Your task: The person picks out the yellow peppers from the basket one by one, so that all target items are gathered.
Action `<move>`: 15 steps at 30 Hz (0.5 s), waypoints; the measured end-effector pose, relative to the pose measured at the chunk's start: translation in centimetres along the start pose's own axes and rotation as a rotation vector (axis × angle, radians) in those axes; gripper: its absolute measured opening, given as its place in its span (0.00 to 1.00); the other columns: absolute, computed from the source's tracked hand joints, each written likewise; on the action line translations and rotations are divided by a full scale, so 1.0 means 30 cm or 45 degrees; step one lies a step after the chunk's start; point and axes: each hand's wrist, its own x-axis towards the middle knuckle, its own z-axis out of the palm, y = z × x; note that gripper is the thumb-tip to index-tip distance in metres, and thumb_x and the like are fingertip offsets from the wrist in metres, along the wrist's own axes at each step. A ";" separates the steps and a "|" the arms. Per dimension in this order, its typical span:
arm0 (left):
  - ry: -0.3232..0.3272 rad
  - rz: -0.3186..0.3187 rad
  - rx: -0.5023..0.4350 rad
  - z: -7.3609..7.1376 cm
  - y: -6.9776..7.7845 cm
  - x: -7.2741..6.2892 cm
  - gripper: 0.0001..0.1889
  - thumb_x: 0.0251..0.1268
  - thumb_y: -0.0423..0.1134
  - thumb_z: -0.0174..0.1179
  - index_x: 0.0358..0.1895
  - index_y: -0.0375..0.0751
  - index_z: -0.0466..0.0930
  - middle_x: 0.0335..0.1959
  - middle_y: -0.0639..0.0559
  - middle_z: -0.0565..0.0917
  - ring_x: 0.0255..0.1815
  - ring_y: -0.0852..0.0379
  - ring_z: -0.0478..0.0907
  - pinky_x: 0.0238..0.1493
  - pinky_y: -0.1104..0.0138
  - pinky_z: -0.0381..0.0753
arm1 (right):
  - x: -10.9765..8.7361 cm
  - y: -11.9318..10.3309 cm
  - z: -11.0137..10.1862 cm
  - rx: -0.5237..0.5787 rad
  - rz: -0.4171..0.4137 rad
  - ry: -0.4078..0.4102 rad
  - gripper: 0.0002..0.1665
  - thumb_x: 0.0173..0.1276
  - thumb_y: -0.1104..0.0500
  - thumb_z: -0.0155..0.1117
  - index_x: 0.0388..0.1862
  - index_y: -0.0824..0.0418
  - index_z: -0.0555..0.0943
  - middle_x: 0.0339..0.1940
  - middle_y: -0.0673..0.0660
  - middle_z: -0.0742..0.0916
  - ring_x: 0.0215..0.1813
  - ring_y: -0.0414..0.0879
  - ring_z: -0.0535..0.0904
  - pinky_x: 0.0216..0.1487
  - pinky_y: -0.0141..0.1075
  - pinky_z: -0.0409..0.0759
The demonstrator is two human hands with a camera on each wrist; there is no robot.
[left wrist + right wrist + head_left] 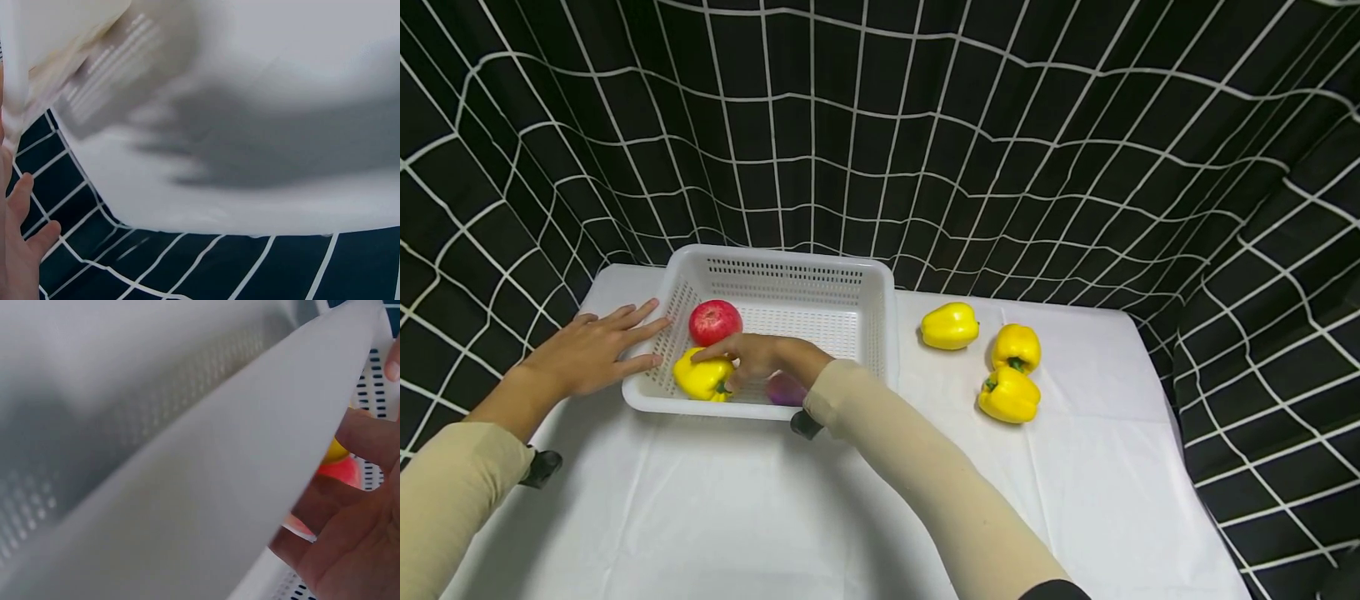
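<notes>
My left hand [587,350] lies with straight, spread fingers at the left rim of a white perforated plastic basket [891,333]. In the left wrist view only part of this hand [22,262] shows at the left edge. My right hand [754,354] reaches inside the basket, its thumb and fingers spread loosely at the right side of a yellow bell pepper [696,379]. Just behind that pepper sits a red pomegranate [715,322]. A purple rounded item [785,389] is partly hidden beneath my right forearm. The basket wall covers part of the right wrist view.
Three more yellow bell peppers lie right of the basket: one at the back [950,326], and two touching each other, a rear one [1017,344] and a front one [1011,396]. White cloth [715,508] covers the table. Black curtain with a white grid [880,125] surrounds it.
</notes>
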 end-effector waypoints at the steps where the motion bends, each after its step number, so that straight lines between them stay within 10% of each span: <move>1: 0.000 0.000 -0.004 0.000 -0.001 -0.001 0.36 0.74 0.62 0.47 0.77 0.46 0.59 0.79 0.37 0.55 0.74 0.29 0.56 0.66 0.32 0.61 | 0.001 0.000 0.002 0.001 0.003 0.001 0.39 0.69 0.67 0.64 0.76 0.47 0.67 0.77 0.54 0.68 0.70 0.48 0.65 0.76 0.42 0.61; 15: 0.007 -0.002 -0.016 0.006 -0.009 -0.002 0.36 0.74 0.63 0.47 0.77 0.48 0.59 0.79 0.39 0.54 0.75 0.30 0.56 0.67 0.32 0.60 | 0.018 -0.005 0.011 -0.039 0.034 0.011 0.39 0.70 0.59 0.65 0.77 0.45 0.65 0.79 0.52 0.65 0.74 0.48 0.60 0.79 0.45 0.54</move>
